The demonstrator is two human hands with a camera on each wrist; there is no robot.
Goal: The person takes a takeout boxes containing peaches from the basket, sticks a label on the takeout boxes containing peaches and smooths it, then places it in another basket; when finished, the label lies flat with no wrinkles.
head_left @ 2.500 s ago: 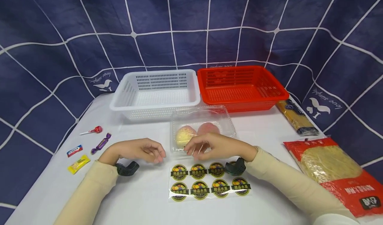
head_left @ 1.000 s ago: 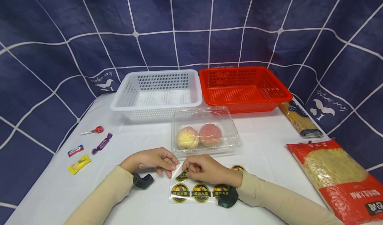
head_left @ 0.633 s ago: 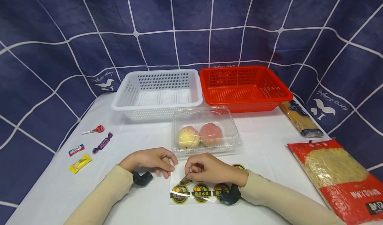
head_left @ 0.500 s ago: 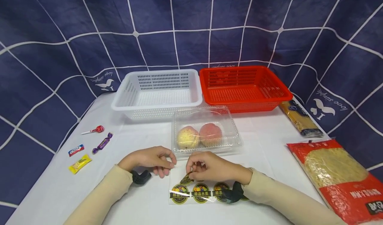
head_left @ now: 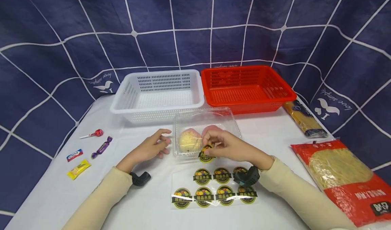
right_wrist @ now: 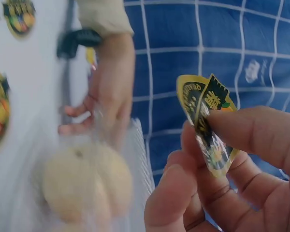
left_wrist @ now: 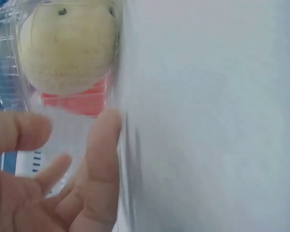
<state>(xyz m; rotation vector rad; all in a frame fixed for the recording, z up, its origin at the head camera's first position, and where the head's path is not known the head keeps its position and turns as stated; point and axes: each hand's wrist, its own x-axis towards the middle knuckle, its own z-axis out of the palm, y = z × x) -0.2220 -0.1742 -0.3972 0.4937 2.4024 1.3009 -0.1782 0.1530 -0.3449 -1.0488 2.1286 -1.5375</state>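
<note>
Between thumb and fingers my right hand [head_left: 227, 145] pinches a round black-and-gold sticker [right_wrist: 208, 121], which looks creased in the right wrist view. That hand is over the front edge of a clear plastic clamshell box [head_left: 230, 123] holding a yellowish peach [head_left: 188, 142] and a pink peach [head_left: 210, 129]. My left hand [head_left: 151, 145] is just left of the box, fingers apart and holding nothing. In front of the box lies a sticker sheet [head_left: 213, 202] with rows of similar round stickers and a bare spot at its back left corner.
Behind the box stand a white basket [head_left: 157, 109] and a red basket [head_left: 250, 106]. On the left lie a lollipop [head_left: 98, 132], a purple candy [head_left: 102, 147], a small red-and-blue packet [head_left: 74, 155] and a yellow candy [head_left: 78, 169]. A noodle pack [head_left: 305, 119] and a red bag [head_left: 342, 179] lie on the right.
My right hand has peeled the sticker off the sheet's back left corner and carried it up to the box's front. My left hand has left the sheet and moved to the box's left side.
</note>
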